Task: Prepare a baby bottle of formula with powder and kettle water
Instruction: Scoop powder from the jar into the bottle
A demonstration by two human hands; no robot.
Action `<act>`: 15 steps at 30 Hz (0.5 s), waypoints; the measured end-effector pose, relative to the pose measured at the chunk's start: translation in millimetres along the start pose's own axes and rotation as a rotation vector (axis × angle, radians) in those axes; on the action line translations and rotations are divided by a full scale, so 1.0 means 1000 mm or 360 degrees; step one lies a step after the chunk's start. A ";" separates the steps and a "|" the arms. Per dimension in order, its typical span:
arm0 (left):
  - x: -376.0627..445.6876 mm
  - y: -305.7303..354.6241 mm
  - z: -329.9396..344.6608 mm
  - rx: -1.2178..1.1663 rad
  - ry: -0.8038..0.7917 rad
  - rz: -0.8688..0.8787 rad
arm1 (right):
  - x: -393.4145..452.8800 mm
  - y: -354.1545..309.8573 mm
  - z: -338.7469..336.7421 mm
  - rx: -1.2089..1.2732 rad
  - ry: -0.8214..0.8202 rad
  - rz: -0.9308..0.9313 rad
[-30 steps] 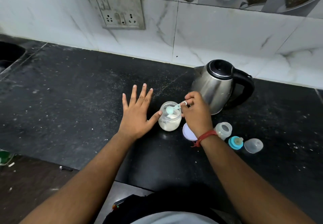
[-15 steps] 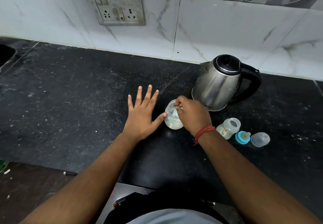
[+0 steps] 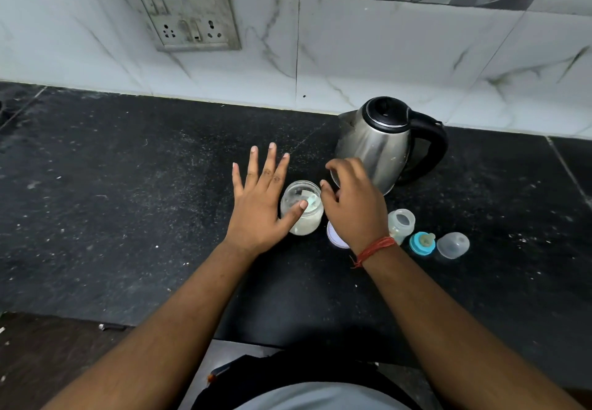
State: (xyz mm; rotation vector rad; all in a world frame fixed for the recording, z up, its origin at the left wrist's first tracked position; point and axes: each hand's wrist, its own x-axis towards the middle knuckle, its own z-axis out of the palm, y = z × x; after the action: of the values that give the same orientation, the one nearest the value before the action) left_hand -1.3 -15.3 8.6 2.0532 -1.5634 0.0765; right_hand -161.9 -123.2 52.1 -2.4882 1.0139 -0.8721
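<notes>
A small glass jar (image 3: 306, 217) of white formula powder stands open on the black counter, with a pale green scoop (image 3: 308, 199) lying inside it. My left hand (image 3: 261, 204) rests flat beside the jar, fingers spread, thumb touching its side. My right hand (image 3: 354, 204) hovers just right of the jar, fingers loosely apart, holding nothing. The jar's white lid (image 3: 334, 236) lies partly hidden under that hand. A steel kettle (image 3: 378, 143) with a black lid and handle stands behind. The open baby bottle (image 3: 401, 223) stands right of my wrist, then its blue teat ring (image 3: 422, 243) and clear cap (image 3: 452, 245).
A switch and socket plate (image 3: 185, 12) is set in the white marble-tiled wall behind the counter. The black counter (image 3: 128, 201) stretches left, speckled with pale grains. Its front edge runs near my body, with a lower dark surface (image 3: 48, 355) at bottom left.
My right hand put the scoop down into the jar, let go of it and drew back to the right. The left hand stayed against the jar.
</notes>
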 end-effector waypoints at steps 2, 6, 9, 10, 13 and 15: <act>0.005 0.013 0.001 -0.0019 0.0049 0.0076 | 0.000 0.008 -0.010 0.0043 0.0054 0.0009; 0.014 0.039 0.008 -0.0031 0.0138 0.0238 | 0.001 0.026 -0.032 0.0177 0.0197 0.0022; 0.018 0.058 0.018 -0.0042 0.0134 0.0275 | 0.002 0.045 -0.048 0.0190 0.0293 0.0043; 0.018 0.064 0.022 -0.0045 0.0118 0.0279 | 0.002 0.052 -0.053 0.0182 0.0318 0.0051; 0.019 0.079 0.035 -0.0066 0.0051 0.0288 | 0.004 0.075 -0.067 0.0155 0.0344 0.0088; 0.020 0.088 0.044 -0.0102 -0.0012 0.0294 | 0.005 0.091 -0.075 0.0154 0.0344 0.0135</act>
State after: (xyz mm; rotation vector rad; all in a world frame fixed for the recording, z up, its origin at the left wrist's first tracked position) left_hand -86.9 -67.7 13.3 1.8582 -1.7347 0.0856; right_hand -254.3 -195.3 66.5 -2.2906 1.1084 -1.1531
